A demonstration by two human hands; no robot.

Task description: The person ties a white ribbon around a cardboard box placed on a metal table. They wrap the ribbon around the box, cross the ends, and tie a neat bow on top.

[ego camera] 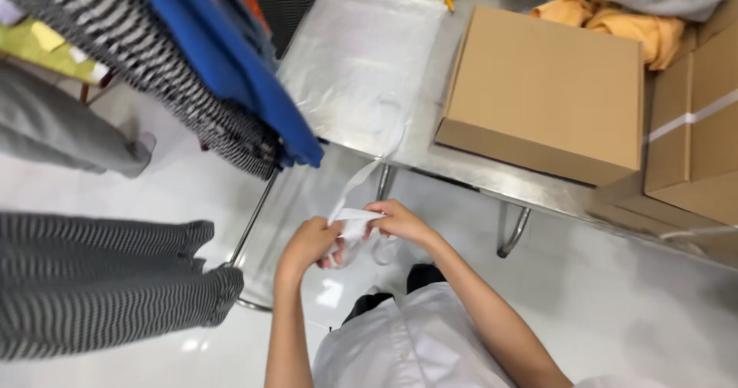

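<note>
Both my hands meet in front of my body, below the edge of a steel table (461, 169). My left hand (310, 243) and my right hand (400, 220) each grip a crumpled white strip of plastic or tape (355, 220). A tail of the strip (367, 174) runs up from my hands toward a clear plastic bag (357, 57) lying flat on the table. My white garment (407, 342) shows below my forearms.
A closed brown cardboard box (546, 92) sits on the table to the right, with more taped boxes (692, 134) beyond and orange cloth (615, 19) behind. Striped, blue and grey garments (223, 65) hang at the left. The floor is glossy white tile (630, 303).
</note>
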